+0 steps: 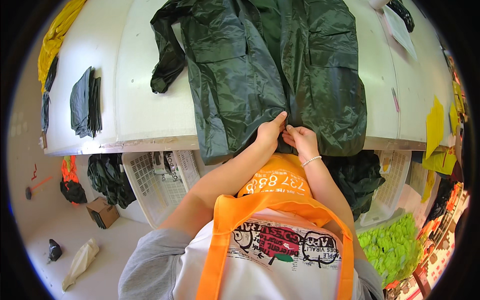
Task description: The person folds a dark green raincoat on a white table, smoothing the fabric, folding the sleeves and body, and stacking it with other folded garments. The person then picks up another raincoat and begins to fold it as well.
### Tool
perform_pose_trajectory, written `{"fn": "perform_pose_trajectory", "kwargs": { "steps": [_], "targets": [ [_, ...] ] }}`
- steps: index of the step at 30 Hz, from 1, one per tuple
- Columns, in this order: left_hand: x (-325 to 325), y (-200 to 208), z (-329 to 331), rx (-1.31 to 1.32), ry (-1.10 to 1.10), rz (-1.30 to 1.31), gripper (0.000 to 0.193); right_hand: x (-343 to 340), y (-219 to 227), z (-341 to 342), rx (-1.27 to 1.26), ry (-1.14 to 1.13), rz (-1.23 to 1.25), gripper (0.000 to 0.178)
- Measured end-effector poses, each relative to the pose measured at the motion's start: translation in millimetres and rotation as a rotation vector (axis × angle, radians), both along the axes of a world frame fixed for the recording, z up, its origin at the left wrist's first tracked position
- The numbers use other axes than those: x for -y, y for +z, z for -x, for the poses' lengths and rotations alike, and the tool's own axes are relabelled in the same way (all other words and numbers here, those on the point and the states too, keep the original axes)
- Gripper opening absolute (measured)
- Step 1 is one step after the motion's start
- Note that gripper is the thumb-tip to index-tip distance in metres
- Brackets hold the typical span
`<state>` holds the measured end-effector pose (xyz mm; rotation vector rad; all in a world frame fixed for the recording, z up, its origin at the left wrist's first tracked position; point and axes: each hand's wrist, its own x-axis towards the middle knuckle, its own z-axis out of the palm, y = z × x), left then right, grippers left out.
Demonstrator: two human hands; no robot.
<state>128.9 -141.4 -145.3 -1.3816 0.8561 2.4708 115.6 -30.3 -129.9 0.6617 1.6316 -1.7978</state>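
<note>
A dark green, shiny rain jacket (225, 90) lies front up on the white table, its lower hem hanging over the near edge. Flapped pockets show on both front panels, and one sleeve lies out to the left. My left hand (270, 131) pinches the left panel's front edge near the hem, thumb pointing up along the opening. Close beside it, my right hand (303, 142) is closed with thumb and fingertips on the other front edge, a beaded bracelet at the wrist. Any fastener between the fingertips is too small to make out.
On the white table (145, 115), a folded dark stack (86, 102) lies left, yellow fabric (56, 37) far left, a pen-like item (395, 100) right. Beneath stand white baskets (145, 187) with dark garments. A cardboard box (102, 212) is on the floor; lime-green garments (392, 247) are piled lower right.
</note>
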Motion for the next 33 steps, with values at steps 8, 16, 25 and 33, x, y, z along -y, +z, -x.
{"fn": "perform_pose_trajectory", "kwargs": {
  "steps": [8, 16, 25, 33],
  "targets": [
    [7, 4, -8, -0.113, -0.009, -0.128, 0.036, -5, 13, 1, -0.116, 0.074, 0.055, 0.011],
    [12, -3, -16, -0.169, -0.004, -0.258, 0.023, -3, 5, -7, 0.075, -0.083, 0.157, 0.01],
    [11, -4, -18, -0.175, -0.025, -0.215, 0.016, -3, 9, -5, 0.007, -0.129, 0.258, 0.008],
    [10, -11, -22, -0.205, -0.059, -0.281, 0.018, -1, 14, -10, 0.05, -0.122, 0.242, 0.01]
  ]
}}
